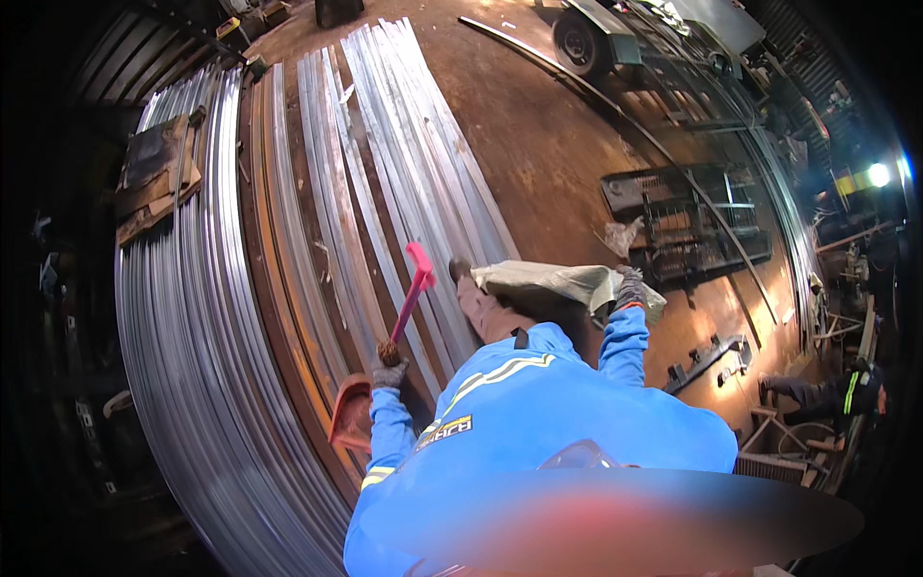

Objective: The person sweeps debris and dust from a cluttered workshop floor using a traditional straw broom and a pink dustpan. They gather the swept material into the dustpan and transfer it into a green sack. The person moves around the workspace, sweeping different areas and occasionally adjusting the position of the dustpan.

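Observation:
My left hand (389,373), in a dark glove, is closed at the lower end of a pink-handled brush (413,293), beside a clump of brown bristles. The handle slants up and away from the hand. Just left of that forearm is a red dustpan (352,415); whether the same hand also holds it I cannot tell. On the right, my gloved right hand (627,288) grips the end of a pale beige woven sack (548,281), which hangs creased across in front of my legs. The fingers are partly hidden by the cloth.
Long metal tubes (413,144) lie in rows ahead and left, some rusty, with flat boards (159,173) on the left stack. To the right are black metal frames (687,226), a long bar (663,149) and a wheel (579,43). Another person (856,394) is at far right.

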A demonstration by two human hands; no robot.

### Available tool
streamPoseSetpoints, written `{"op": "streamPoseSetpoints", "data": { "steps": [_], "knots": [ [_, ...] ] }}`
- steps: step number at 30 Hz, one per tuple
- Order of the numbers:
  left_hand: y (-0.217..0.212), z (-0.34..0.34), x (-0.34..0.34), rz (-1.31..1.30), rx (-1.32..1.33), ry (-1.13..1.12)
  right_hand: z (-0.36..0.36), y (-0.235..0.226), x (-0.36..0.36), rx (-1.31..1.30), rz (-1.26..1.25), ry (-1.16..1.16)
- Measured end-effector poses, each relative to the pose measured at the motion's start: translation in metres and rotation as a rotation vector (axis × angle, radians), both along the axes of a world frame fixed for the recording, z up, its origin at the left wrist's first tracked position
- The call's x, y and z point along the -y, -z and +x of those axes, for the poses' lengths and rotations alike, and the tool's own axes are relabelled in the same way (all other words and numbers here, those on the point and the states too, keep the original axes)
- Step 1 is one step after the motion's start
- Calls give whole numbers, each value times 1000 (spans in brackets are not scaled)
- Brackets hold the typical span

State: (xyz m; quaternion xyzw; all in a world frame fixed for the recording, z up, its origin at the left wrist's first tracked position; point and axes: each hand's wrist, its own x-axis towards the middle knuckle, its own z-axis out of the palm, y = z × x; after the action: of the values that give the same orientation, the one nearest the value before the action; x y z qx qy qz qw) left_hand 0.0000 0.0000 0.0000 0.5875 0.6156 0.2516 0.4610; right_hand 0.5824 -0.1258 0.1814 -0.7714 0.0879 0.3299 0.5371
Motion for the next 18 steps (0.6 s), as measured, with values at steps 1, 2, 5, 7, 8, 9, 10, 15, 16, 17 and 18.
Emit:
{"op": "streamPoseSetpoints", "data": {
  "steps": [1, 2, 5, 7, 8, 9, 10, 15, 16, 17, 18],
  "knots": [
    [5, 4, -27, 99, -32, 27, 19, 24, -33, -47, 55, 5],
    [4, -27, -36, -74, 195, -181, -40, -35, -109, -2, -122, -84],
    [-50, 35, -110, -186, 188, -211, -24, -30, -205, -194, -59, 47],
    [-52, 62, -181, -115, 57, -73, 79, 99, -226, -184, -16, -92],
    [-58, 63, -204, -233, 67, -122, 73, 108, -251, -205, -69, -81],
    [-67, 71, -231, -332, 104, -181, 73, 108, -285, -201, -106, -84],
    [-73, 73, -253, -316, 159, -261, 64, 89, -320, -194, -142, -81],
    [-40, 113, -393, -252, 235, -296, 113, 94, -465, -285, 122, 17],
    [-51, 137, -430, -288, 261, -295, 121, 82, -490, -261, 150, 25],
    [-60, 149, -465, -320, 283, -299, 123, 68, -513, -242, 179, 28],
    [-46, 146, -498, -344, 288, -289, 124, 56, -538, 336, -200, -409]
  ]
}}
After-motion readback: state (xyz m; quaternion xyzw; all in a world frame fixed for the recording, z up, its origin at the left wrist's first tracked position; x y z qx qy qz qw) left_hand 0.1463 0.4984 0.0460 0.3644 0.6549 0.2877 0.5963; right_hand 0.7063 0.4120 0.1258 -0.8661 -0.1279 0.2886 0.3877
